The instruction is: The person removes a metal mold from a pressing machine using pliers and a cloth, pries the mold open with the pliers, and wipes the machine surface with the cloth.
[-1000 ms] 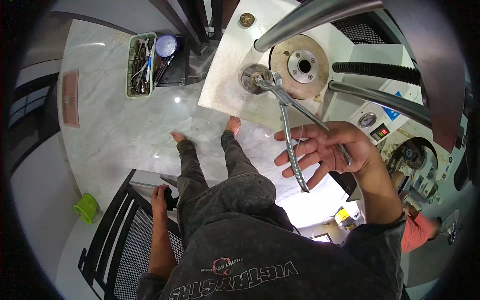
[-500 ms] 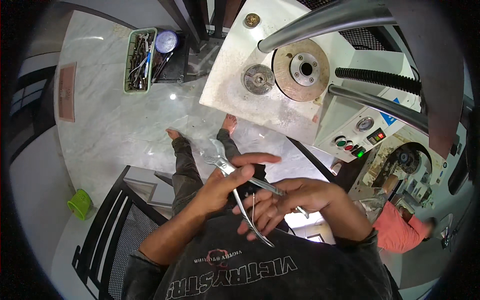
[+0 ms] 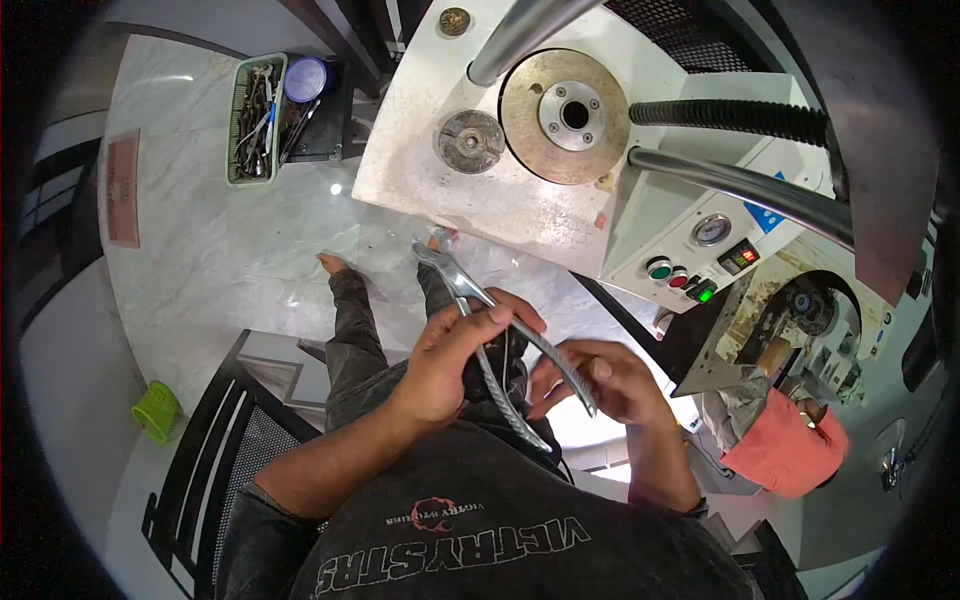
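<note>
My left hand (image 3: 445, 360) is closed around a silver plier-like tool (image 3: 463, 285), its thumb pressed on the metal below the pivot. The jaws point away from me toward the floor. Its two long ridged handles spread apart toward my body, with a thin wire between them. Beside the right handle is my right hand (image 3: 605, 380), fingers curled and partly behind that handle. Whether it holds anything small is hidden.
Ahead stands a white machine table (image 3: 420, 190) with a round metal disc (image 3: 520, 110), a smaller disc (image 3: 470, 142) and metal posts. Buttons sit on its control panel (image 3: 690, 265). A green basket of tools (image 3: 232, 150) is far left. A person in an orange top (image 3: 785, 450) is at right.
My right hand has moved right, its fingers curling in from across the handles. The tool has turned slightly, its handles swinging right. The view has shifted, so the machine table appears farther left.
</note>
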The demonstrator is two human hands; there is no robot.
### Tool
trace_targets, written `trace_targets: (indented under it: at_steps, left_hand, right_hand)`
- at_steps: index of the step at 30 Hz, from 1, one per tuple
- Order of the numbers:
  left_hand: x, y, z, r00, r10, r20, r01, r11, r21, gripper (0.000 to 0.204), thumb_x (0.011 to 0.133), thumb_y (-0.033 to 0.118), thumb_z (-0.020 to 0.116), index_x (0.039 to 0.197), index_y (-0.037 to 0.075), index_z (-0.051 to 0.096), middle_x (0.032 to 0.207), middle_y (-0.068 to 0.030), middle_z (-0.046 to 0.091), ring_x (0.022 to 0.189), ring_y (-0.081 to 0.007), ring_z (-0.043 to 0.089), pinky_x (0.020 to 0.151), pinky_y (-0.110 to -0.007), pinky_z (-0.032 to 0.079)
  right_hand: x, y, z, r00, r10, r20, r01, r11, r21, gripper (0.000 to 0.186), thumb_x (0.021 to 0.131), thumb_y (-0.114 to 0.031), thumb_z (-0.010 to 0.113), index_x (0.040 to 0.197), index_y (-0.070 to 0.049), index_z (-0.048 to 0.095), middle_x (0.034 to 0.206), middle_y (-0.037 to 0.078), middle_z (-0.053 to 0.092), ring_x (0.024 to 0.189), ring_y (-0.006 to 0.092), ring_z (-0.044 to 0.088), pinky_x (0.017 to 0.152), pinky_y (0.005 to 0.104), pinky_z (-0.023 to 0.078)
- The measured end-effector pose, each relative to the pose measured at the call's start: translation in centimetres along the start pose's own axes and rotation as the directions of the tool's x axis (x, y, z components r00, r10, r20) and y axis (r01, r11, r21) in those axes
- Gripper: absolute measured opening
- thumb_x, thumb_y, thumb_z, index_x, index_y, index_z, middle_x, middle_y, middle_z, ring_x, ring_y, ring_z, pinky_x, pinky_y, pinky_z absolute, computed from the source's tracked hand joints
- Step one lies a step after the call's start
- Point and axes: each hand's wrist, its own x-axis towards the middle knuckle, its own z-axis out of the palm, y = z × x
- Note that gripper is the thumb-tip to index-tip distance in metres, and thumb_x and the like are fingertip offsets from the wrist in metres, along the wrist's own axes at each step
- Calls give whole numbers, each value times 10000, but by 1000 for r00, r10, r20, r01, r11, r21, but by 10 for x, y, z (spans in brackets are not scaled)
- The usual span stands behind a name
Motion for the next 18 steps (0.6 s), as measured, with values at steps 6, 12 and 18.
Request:
trace_targets:
  at_steps: [6, 12, 18]
  left_hand:
    - [8, -1, 24, 999, 4, -46, 0, 996, 91, 355, 974, 315, 490, 1061, -5, 619, 881, -50, 634, 744, -92, 600, 678, -220, 484]
    - [34, -11, 41, 996, 71, 53, -63, 988, -141, 328, 1002, 300, 492, 1050, 17, 650, 894, -54, 643, 815, -93, 587, 751, -227, 444]
    - [64, -2, 48, 939, 343, 0, -343, 939, -21, 341, 963, 305, 529, 1129, 19, 615, 985, -92, 655, 883, -164, 629, 776, -285, 496]
  right_hand:
    - [5, 36, 28, 699, -694, -173, 450, 614, -648, 1065, 590, -138, 912, 1430, -18, 268, 938, 66, 535, 762, 137, 554, 677, 271, 468]
    - [36, 4, 31, 356, -914, -197, 448, 351, -822, 1050, 582, -455, 912, 1361, 18, 391, 1169, 100, 515, 834, 119, 544, 614, 212, 453]
    - [55, -37, 28, 355, -930, -99, 446, 262, -856, 994, 609, -385, 911, 1355, 23, 396, 1169, 125, 576, 918, 146, 585, 705, 239, 495]
